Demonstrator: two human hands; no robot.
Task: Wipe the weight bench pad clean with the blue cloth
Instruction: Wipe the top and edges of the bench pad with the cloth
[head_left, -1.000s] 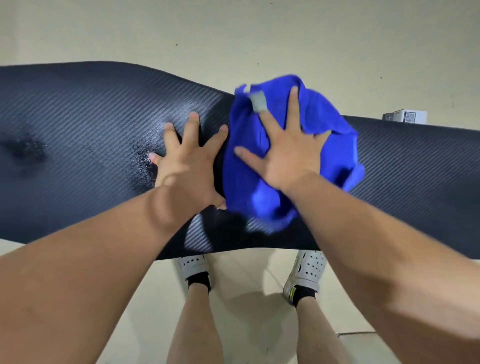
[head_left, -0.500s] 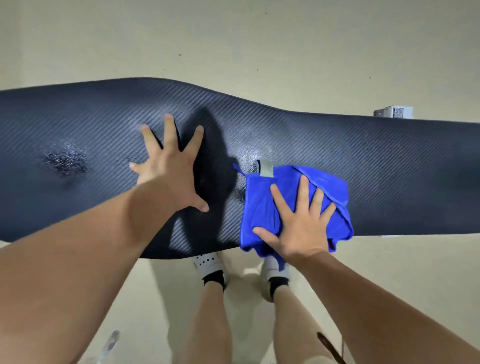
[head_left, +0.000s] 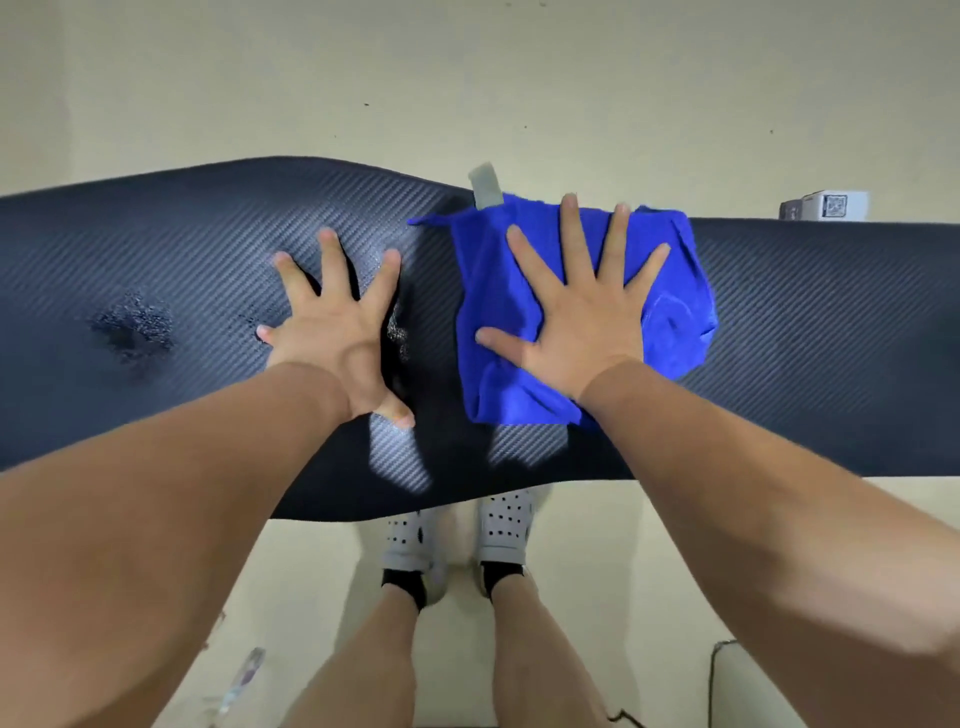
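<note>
The black, carbon-weave weight bench pad (head_left: 810, 332) stretches across the whole view. A crumpled blue cloth (head_left: 493, 291) with a grey tag lies on it right of centre, reaching the pad's far edge. My right hand (head_left: 582, 317) presses flat on the cloth with fingers spread straight. My left hand (head_left: 337, 332) rests flat on the bare pad just left of the cloth, fingers also spread. Wet speckled patches (head_left: 135, 327) show on the pad to the left and between my hands.
Beige floor surrounds the bench. A small white box (head_left: 826, 205) with a QR code sits beyond the pad at the far right. My legs and white perforated shoes (head_left: 457, 535) stand close to the pad's near edge. A thin cable (head_left: 719, 654) lies on the floor at lower right.
My right hand has pushed the cloth from the pad's near edge to its far edge. My left hand stays planted on the pad.
</note>
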